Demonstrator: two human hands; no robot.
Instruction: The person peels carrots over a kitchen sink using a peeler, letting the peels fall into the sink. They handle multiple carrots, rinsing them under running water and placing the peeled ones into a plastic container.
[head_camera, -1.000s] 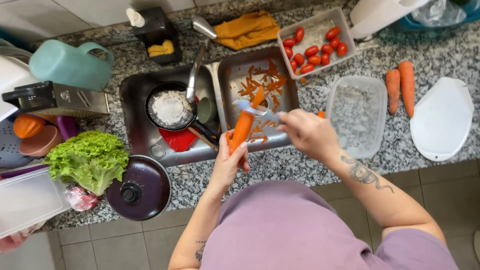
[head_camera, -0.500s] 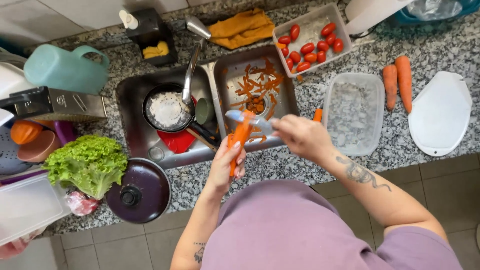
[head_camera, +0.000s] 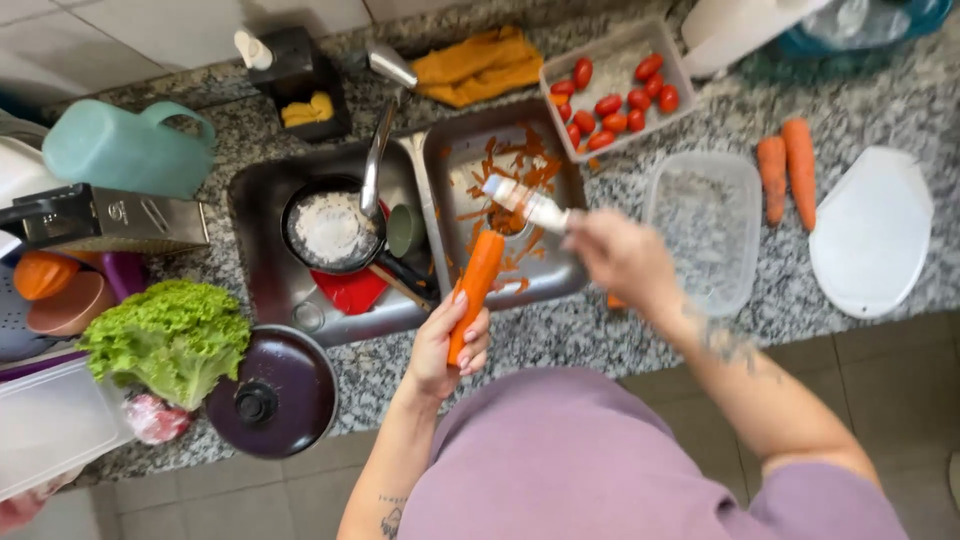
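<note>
My left hand (head_camera: 449, 346) grips the lower end of a carrot (head_camera: 478, 281) and holds it slanted over the right sink basin (head_camera: 560, 281), which is strewn with orange peelings. My right hand (head_camera: 622, 258) is closed on a white-handled peeler (head_camera: 523, 204) whose blade sits just past the carrot's upper tip. Two whole carrots (head_camera: 786, 171) lie on the granite counter to the right. A clear plastic container (head_camera: 704, 226) stands just right of my right hand.
The left basin holds a pan with white contents (head_camera: 326, 228) and a red item. A tray of cherry tomatoes (head_camera: 614, 94) sits behind the sink. A white cutting board (head_camera: 868, 232), a lettuce head (head_camera: 166, 338), a dark pot lid (head_camera: 271, 395), a grater (head_camera: 108, 217) and a teal jug (head_camera: 124, 151) surround the sink.
My right hand has carried the peeler up along the carrot and past its tip. The carrot stays held over the right basin. The view has shifted slightly.
</note>
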